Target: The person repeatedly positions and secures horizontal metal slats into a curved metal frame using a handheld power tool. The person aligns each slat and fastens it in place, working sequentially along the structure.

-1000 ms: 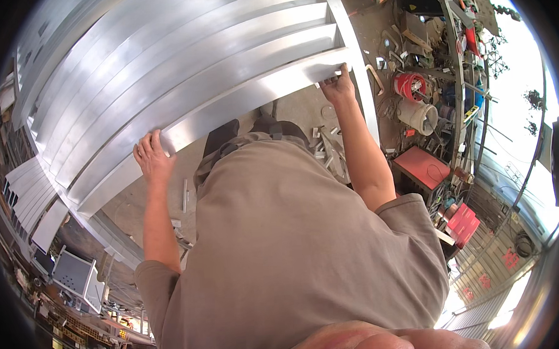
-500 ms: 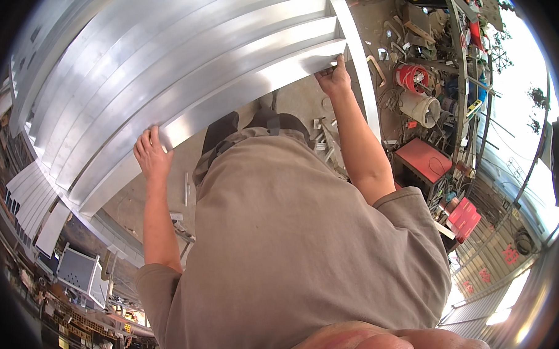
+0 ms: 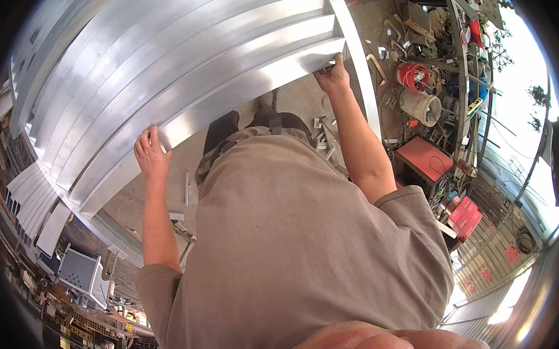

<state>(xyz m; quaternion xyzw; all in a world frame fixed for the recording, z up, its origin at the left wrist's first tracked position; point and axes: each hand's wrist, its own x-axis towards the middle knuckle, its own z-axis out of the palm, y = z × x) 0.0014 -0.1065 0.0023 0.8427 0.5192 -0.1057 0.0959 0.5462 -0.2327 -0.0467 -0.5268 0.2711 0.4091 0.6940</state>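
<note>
A broad frame of silvery metal slats (image 3: 165, 74) stretches across the upper left, its slats running side by side. The nearest metal slat (image 3: 246, 91) passes from one of my hands to the other. My left hand (image 3: 152, 153) is wrapped over this slat's near edge toward its left part, fingers on top. Close to the slat's right end, my right hand (image 3: 333, 78) grips it from the near side, thumb up; some of its fingers are hidden beneath. Just beyond that end runs a pale curved-looking side rail (image 3: 360, 61).
At right, a red bucket (image 3: 413, 76), a whitish bucket (image 3: 422, 107) and a red-topped box (image 3: 423, 158) stand among clutter. Metal offcuts (image 3: 329, 142) lie on the floor by my legs. More pale bars (image 3: 31, 204) are stacked at left, above a grey perforated panel (image 3: 80, 272).
Almost nothing differs. My right hand has shifted very slightly up and left with the slat's right end; both hands keep their grip.
</note>
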